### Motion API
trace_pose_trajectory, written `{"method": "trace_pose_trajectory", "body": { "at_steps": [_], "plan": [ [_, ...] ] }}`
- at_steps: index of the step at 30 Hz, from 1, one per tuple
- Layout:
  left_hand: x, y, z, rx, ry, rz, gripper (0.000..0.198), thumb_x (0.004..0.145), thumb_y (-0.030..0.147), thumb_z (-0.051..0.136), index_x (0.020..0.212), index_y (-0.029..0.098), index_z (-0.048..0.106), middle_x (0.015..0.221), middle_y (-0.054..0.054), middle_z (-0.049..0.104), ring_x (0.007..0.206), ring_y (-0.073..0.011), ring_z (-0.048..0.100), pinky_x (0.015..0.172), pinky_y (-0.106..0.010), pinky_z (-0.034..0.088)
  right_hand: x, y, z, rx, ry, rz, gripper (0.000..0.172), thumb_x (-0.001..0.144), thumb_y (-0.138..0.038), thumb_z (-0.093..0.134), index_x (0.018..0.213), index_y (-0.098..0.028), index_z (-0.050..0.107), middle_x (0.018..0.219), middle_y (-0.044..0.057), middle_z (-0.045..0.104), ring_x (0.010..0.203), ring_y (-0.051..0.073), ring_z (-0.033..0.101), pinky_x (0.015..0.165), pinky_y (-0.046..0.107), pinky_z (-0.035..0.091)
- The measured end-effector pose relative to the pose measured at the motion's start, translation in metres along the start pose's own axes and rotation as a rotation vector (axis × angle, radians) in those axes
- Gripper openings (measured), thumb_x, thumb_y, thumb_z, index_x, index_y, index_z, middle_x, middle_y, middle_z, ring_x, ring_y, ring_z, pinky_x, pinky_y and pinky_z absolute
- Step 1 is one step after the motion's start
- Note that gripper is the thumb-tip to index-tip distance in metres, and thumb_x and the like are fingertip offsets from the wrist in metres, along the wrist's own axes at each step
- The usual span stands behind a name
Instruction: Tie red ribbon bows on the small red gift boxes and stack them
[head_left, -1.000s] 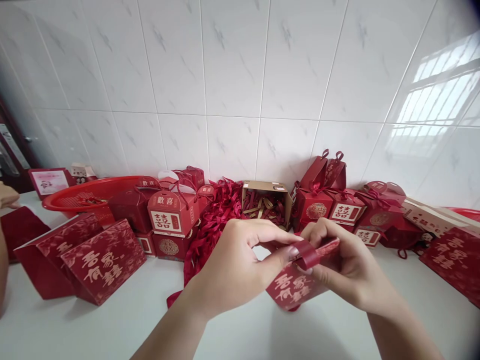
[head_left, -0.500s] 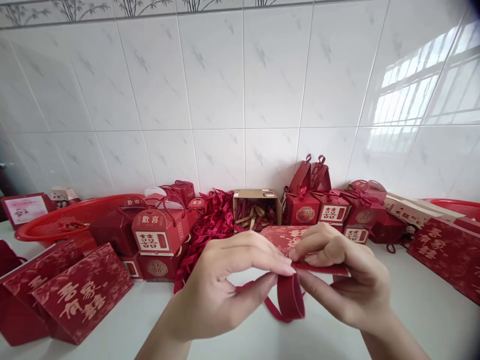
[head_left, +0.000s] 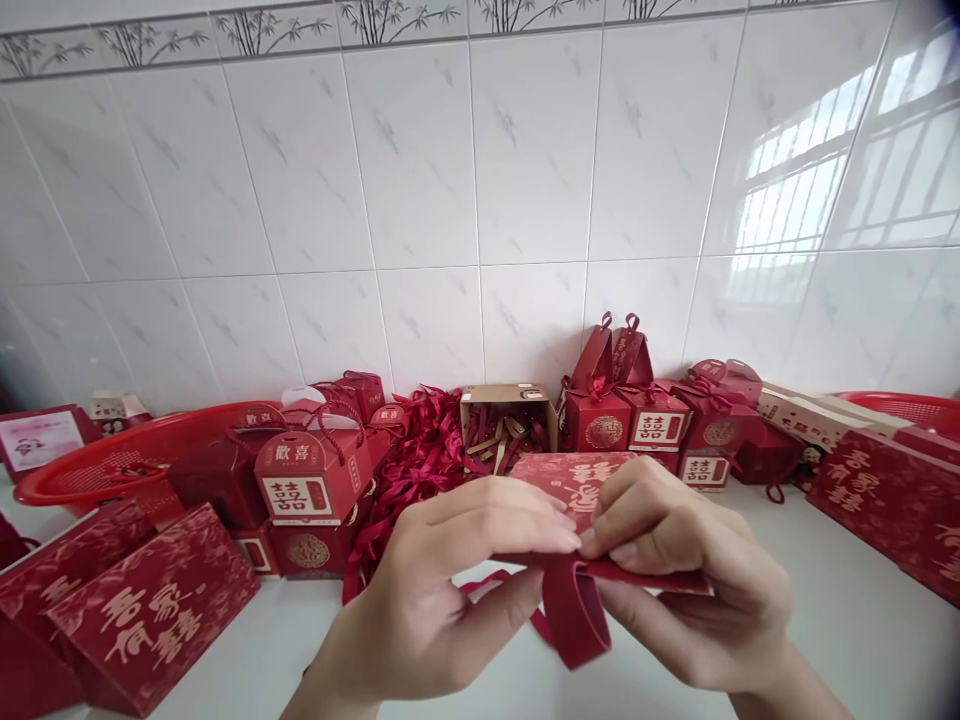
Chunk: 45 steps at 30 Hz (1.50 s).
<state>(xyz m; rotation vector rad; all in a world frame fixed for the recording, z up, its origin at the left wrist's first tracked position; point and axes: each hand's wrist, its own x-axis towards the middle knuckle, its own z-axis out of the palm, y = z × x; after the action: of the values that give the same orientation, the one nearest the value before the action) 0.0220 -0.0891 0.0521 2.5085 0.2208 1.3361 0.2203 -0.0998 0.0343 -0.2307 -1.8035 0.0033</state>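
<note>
Both hands meet over the white counter [head_left: 847, 620]. My left hand [head_left: 442, 590] pinches a dark red ribbon [head_left: 574, 610] that loops down below the fingers. My right hand [head_left: 690, 580] holds a flat red paper bag [head_left: 570, 475] with gold characters, tilted nearly level, thumb on top. The fingertips of both hands touch at the bag's near edge where the ribbon meets it.
Folded red bags [head_left: 142, 610] lie at the left and more [head_left: 885, 500] at the right. Along the tiled wall stand red gift boxes [head_left: 311, 480], a heap of red ribbons [head_left: 420, 450], an open cardboard box [head_left: 506, 425] and a red basket [head_left: 97, 465].
The bag was tipped from facing me to nearly flat. The ribbon loop now hangs below my fingers. The view rose a little and the hands stayed close together.
</note>
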Motion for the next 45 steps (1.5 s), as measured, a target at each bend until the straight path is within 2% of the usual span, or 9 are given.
{"method": "trace_pose_trajectory", "body": {
  "at_steps": [6, 11, 14, 17, 24, 32, 38, 42, 45],
  "plan": [
    [-0.003, -0.003, 0.005, 0.081, 0.098, -0.010, 0.047, 0.076, 0.001, 0.063, 0.116, 0.025, 0.055, 0.097, -0.003, 0.069, 0.086, -0.0157, 0.068, 0.078, -0.025, 0.059, 0.000, 0.002, 0.002, 0.001, 0.028, 0.010, 0.026, 0.070, 0.002, 0.061, 0.076, -0.020, 0.048, 0.074, 0.003, 0.066, 0.063, 0.015, 0.058, 0.060, 0.033, 0.045],
    [-0.004, -0.008, 0.005, 0.365, 0.149, 0.059, 0.038, 0.081, 0.001, 0.058, 0.112, 0.024, 0.059, 0.093, 0.000, 0.071, 0.080, -0.0114, 0.067, 0.073, -0.021, 0.057, -0.001, 0.009, 0.004, 0.197, -0.026, 0.468, 0.021, 0.077, -0.010, 0.066, 0.076, -0.021, 0.048, 0.080, 0.000, 0.061, 0.071, 0.012, 0.058, 0.063, 0.024, 0.047],
    [-0.006, -0.014, 0.004, 0.457, 0.141, -0.002, 0.036, 0.083, 0.004, 0.060, 0.113, 0.024, 0.057, 0.093, 0.002, 0.071, 0.080, -0.0091, 0.068, 0.075, -0.017, 0.055, -0.001, 0.013, 0.004, 0.304, -0.117, 0.732, 0.016, 0.079, -0.018, 0.068, 0.082, -0.021, 0.052, 0.083, 0.000, 0.060, 0.073, 0.011, 0.056, 0.064, 0.022, 0.047],
    [-0.005, -0.017, 0.005, 0.446, 0.118, -0.075, 0.037, 0.085, 0.007, 0.059, 0.116, 0.024, 0.052, 0.096, 0.002, 0.071, 0.084, -0.0081, 0.069, 0.079, -0.014, 0.053, 0.001, 0.012, 0.005, 0.396, -0.187, 0.861, 0.012, 0.082, -0.025, 0.065, 0.091, -0.020, 0.058, 0.089, 0.001, 0.062, 0.078, 0.012, 0.058, 0.066, 0.022, 0.048],
    [-0.001, -0.013, 0.007, 0.432, 0.098, -0.199, 0.036, 0.086, 0.008, 0.057, 0.115, 0.025, 0.044, 0.089, 0.005, 0.073, 0.083, -0.0060, 0.069, 0.082, -0.009, 0.050, 0.002, 0.010, 0.009, 0.371, -0.145, 0.908, 0.015, 0.084, -0.031, 0.063, 0.089, -0.018, 0.058, 0.086, 0.001, 0.061, 0.076, 0.012, 0.056, 0.067, 0.023, 0.046],
    [-0.002, -0.013, 0.009, 0.325, 0.132, -0.327, 0.030, 0.087, 0.013, 0.056, 0.112, 0.028, 0.046, 0.089, 0.006, 0.072, 0.082, -0.0062, 0.069, 0.075, -0.010, 0.052, 0.000, 0.012, 0.013, 0.182, -0.051, 0.687, 0.006, 0.081, -0.021, 0.063, 0.079, -0.018, 0.059, 0.080, 0.001, 0.059, 0.074, 0.012, 0.055, 0.067, 0.023, 0.045],
    [-0.002, -0.015, -0.004, 0.393, 0.106, -0.343, 0.029, 0.086, 0.017, 0.059, 0.110, 0.030, 0.049, 0.082, 0.008, 0.071, 0.076, -0.0073, 0.069, 0.068, -0.012, 0.053, -0.002, 0.014, 0.020, 0.198, -0.009, 0.741, 0.008, 0.079, -0.024, 0.067, 0.078, -0.019, 0.061, 0.081, 0.002, 0.062, 0.075, 0.014, 0.059, 0.065, 0.025, 0.047],
    [-0.006, -0.015, -0.024, 0.599, 0.242, -0.327, 0.025, 0.082, 0.023, 0.063, 0.105, 0.028, 0.056, 0.082, 0.006, 0.071, 0.078, -0.0116, 0.069, 0.075, -0.018, 0.054, -0.001, 0.017, 0.016, 0.154, -0.174, 0.737, 0.031, 0.076, -0.031, 0.072, 0.103, -0.022, 0.060, 0.100, 0.003, 0.064, 0.093, 0.018, 0.059, 0.082, 0.030, 0.048],
    [-0.004, -0.012, -0.027, 0.616, 0.429, -0.349, 0.025, 0.078, 0.027, 0.068, 0.101, 0.028, 0.058, 0.084, 0.004, 0.070, 0.085, -0.0157, 0.069, 0.085, -0.026, 0.055, 0.001, 0.017, 0.006, 0.044, -0.365, 0.700, 0.031, 0.074, -0.036, 0.074, 0.100, -0.023, 0.064, 0.096, 0.003, 0.062, 0.087, 0.017, 0.058, 0.075, 0.029, 0.050]
  ]
}}
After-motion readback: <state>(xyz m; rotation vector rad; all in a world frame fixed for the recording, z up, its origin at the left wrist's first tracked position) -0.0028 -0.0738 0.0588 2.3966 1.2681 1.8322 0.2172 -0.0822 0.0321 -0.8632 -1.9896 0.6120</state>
